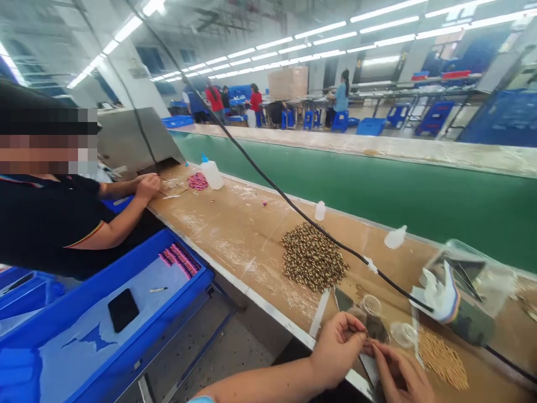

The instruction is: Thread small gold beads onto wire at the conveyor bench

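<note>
Okay, quick pass from my remote seat. The person's left hand (338, 350) and right hand (400, 374) are both narrow, thumb and forefinger pinched together, meeting on a tiny dark piece (366, 341), too small for me to tell what it is. That piece sits below and right of my landmark, a mounded heap of small brown-and-cream striped pieces (314, 257) on a tan cardboard-topped bench (235, 235). Just right of the heap's lower edge stand two small clear plastic cups (371, 306), right beside the hands. Further right of the heap lie a loose pile of slim golden-tan pieces (442, 358) and a clear plastic bag (472, 274) with a crumpled white glove (434, 296). Beyond the heap runs a wide green conveyor belt (419, 196). Well left of the heap, a co-worker in a black polo shirt (50, 218) works with one hand (147, 187) near a white plastic squeeze bottle (212, 173), and a bright blue plastic tray (126, 263) sits below the bench. My call for this pinch: keep the fingertips tight and low over the bench, wrists clear of the heap and cups, so nothing small scatters or drops off the edge.
</note>
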The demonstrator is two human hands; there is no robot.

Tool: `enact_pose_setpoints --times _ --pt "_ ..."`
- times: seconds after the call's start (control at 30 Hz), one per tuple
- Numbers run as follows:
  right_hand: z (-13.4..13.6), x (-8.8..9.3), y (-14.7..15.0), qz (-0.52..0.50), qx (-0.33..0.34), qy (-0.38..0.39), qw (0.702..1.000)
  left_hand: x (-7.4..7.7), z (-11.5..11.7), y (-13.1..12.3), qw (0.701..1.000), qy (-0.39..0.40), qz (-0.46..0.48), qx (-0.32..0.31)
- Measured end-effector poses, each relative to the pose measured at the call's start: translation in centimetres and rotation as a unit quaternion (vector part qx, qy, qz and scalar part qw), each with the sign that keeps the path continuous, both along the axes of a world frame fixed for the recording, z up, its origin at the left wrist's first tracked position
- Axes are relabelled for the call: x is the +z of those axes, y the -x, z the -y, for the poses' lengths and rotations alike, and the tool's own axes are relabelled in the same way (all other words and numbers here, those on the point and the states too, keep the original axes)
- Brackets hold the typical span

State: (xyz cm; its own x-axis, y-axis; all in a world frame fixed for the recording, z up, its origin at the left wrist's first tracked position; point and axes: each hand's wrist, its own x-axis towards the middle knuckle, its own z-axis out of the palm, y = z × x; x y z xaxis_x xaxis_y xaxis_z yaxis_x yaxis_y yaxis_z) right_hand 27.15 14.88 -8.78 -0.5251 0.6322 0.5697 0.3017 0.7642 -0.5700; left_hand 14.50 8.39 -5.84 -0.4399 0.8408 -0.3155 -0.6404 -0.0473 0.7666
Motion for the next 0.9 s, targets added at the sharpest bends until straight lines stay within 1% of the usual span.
enact_pose_setpoints --times 0.1,0.2,0.33,0.47,0.6,0.9 --pt "1.2 2.3 0.8 -0.004 -0.025 -0.001 1.0 0.8 0.2 0.1 1.0 0.005 -0.005 -0.001" --pt "1.6 3.3 1.5 0.004 -0.049 0.003 0.999 1.2 0.2 0.4 1.0 0.013 0.003 -0.006" --pt "1.7 3.2 1.5 0.001 -0.053 0.045 0.998 0.9 0.2 0.6 1.0 0.011 0.011 -0.026" --pt "1.8 2.9 1.2 -0.005 -0.047 0.071 0.996 0.7 0.3 0.5 1.0 0.016 0.01 -0.024" --pt "1.8 2.9 1.2 -0.008 -0.039 0.09 0.995 0.9 0.3 0.6 0.999 0.018 0.011 -0.026" --pt "1.8 2.8 1.1 0.009 -0.045 0.095 0.994 0.8 0.3 0.6 0.999 0.02 0.006 -0.028"
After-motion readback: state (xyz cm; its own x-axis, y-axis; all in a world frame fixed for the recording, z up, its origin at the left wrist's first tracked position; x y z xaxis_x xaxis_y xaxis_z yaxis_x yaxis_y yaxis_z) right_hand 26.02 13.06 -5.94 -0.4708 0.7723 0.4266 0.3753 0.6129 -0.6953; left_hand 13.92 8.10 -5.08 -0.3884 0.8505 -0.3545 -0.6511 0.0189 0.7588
